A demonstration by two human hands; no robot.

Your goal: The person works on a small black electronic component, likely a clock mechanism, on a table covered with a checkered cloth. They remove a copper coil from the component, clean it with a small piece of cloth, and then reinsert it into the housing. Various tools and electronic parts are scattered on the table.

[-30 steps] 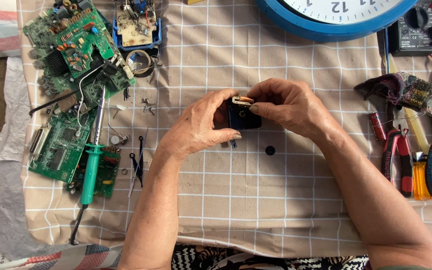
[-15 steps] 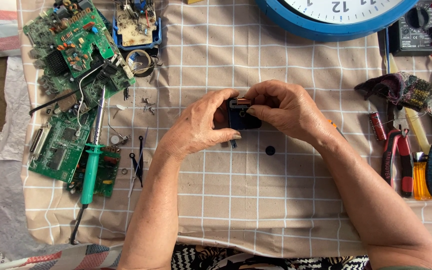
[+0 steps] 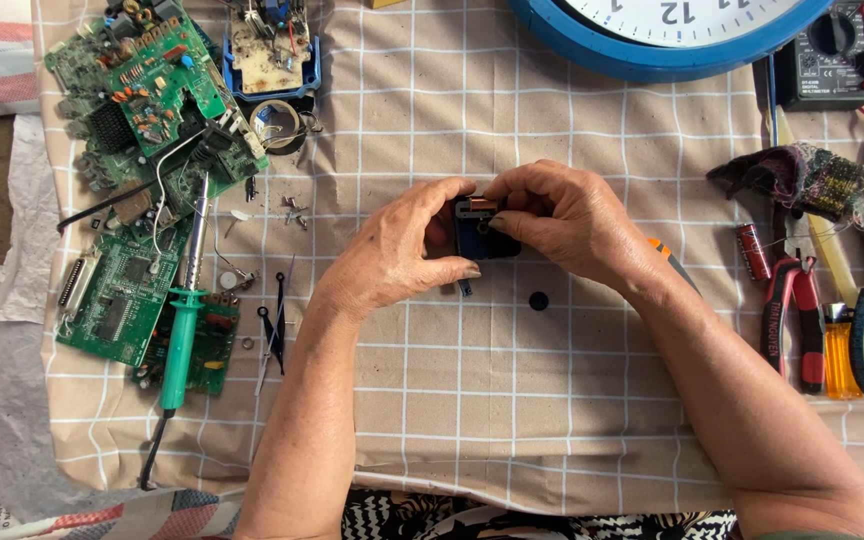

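Black box (image 3: 480,236) pinched btwn left hand (image 3: 402,250) & right hand (image 3: 562,225) fingers.

hands: my right hand (image 3: 562,225) slid further over the small black box (image 3: 480,232) | box: brass top now mostly covered

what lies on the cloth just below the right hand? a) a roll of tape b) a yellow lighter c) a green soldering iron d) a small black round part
D: a small black round part sits on the checked cloth just under the right hand, which with the left hand holds a small dark box.
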